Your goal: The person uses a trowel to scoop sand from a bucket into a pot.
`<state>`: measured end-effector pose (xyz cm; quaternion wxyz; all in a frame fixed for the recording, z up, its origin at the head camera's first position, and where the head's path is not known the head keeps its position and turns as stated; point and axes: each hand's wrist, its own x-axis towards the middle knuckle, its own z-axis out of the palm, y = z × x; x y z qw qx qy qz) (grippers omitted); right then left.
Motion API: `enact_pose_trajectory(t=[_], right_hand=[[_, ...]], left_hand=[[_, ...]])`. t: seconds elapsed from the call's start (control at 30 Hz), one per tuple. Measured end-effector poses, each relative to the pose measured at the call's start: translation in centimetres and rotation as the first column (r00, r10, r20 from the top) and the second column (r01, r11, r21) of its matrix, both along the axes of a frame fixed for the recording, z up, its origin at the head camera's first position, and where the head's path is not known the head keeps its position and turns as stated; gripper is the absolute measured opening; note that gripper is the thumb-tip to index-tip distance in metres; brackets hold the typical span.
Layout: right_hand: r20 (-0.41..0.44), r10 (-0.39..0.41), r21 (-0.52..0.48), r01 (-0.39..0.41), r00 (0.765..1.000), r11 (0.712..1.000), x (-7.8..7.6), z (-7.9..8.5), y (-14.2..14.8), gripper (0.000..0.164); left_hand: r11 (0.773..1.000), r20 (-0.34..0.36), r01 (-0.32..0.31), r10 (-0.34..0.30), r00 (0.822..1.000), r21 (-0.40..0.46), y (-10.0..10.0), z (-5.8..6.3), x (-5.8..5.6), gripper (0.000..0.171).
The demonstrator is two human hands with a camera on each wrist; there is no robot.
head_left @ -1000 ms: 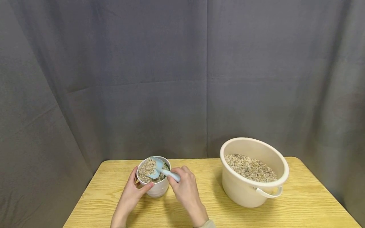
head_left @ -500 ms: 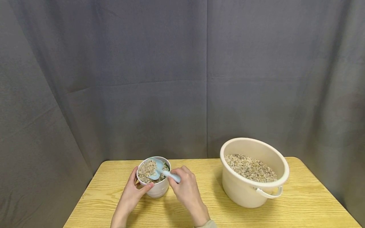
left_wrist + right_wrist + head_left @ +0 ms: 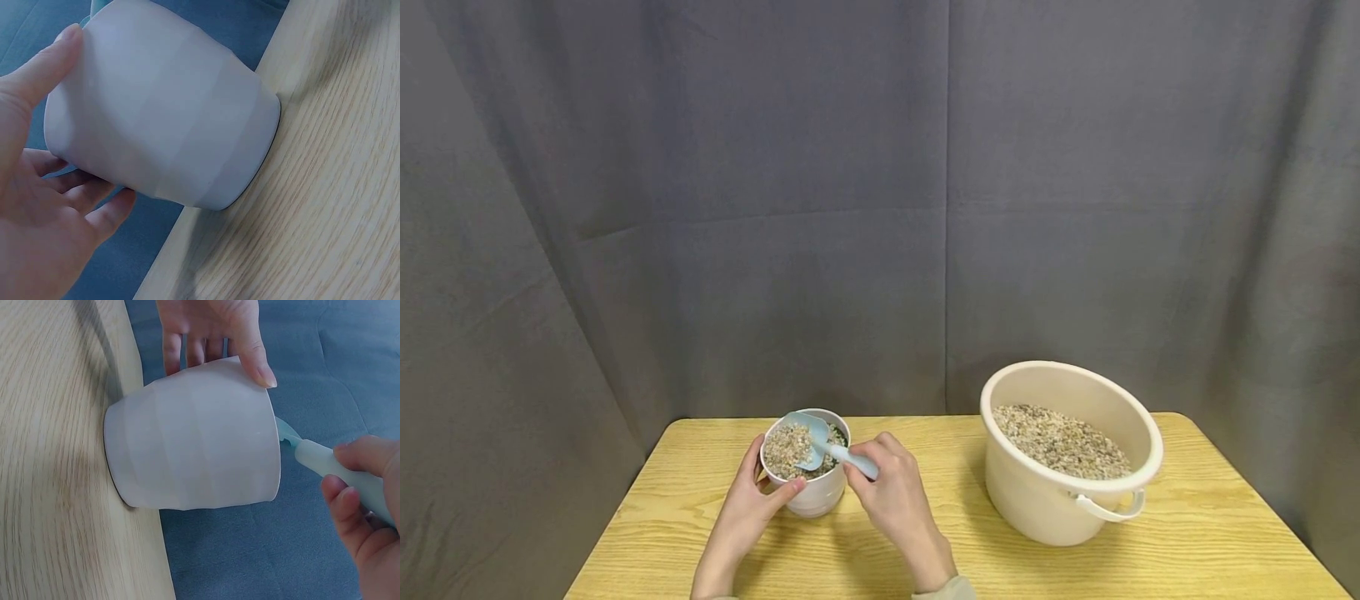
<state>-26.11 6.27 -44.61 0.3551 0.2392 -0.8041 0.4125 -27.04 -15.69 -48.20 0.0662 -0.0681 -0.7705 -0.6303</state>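
A white flower pot [image 3: 815, 502] with faint facets stands on the table, holding tan gravel [image 3: 784, 450] and some dark green bits at its right inner side. My left hand [image 3: 747, 508] holds it from the left, thumb near the rim and fingers around the side, as the left wrist view also shows. In my right hand [image 3: 895, 493] is the handle of a light blue trowel [image 3: 322, 459]. The trowel's blade lies inside the pot's mouth against the gravel, which hides part of it.
A large cream bucket [image 3: 1033, 504] with a white handle [image 3: 1111, 510] stands at the right, partly filled with gravel [image 3: 1060, 442]. The wooden table [image 3: 925, 433] ends at a grey curtain [image 3: 812, 250] behind.
The trowel blade has shifted slightly over the gravel in the pot, and more of the blade shows. My left hand, the pot and the bucket stay in place.
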Motion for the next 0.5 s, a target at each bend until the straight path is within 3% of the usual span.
enact_pose_trajectory(t=[0.5], right_hand=[[0.002, 0.034, 0.015, -0.034, 0.999, 0.999, 0.08, 0.21, 0.73, 0.018]], left_hand=[[1.000, 0.021, -0.005, 0.005, 1.000, -0.018, -0.07, 0.02, 0.18, 0.104]])
